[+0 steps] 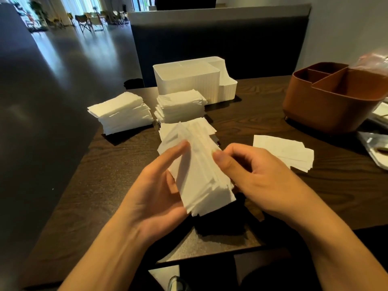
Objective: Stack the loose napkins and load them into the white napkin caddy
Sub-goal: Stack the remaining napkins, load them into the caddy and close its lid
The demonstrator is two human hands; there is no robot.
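The dark wood table [294, 185] fills the view; its left edge runs diagonally down toward the person, with open floor beyond, and its near edge sits just below the forearms. Bare tabletop lies to the left of the hands and between the hands and the brown caddy [327, 106], which stands at the far right; the compartments that show look empty, though something pink and blurred rises over its far right side. The white caddy [189, 80] stands at the far middle, its compartments showing nothing inside. Just in front of it, touching, is a napkin stack [180, 106], and a second stack [121, 112] sits near the left edge. A few flat napkins [283, 152] lie right of the hands. The left hand [155, 194] cradles a fanned bundle [199, 175] from beneath, fingers half curled around it; the right hand [258, 173] pinches its right side, thumb on top.
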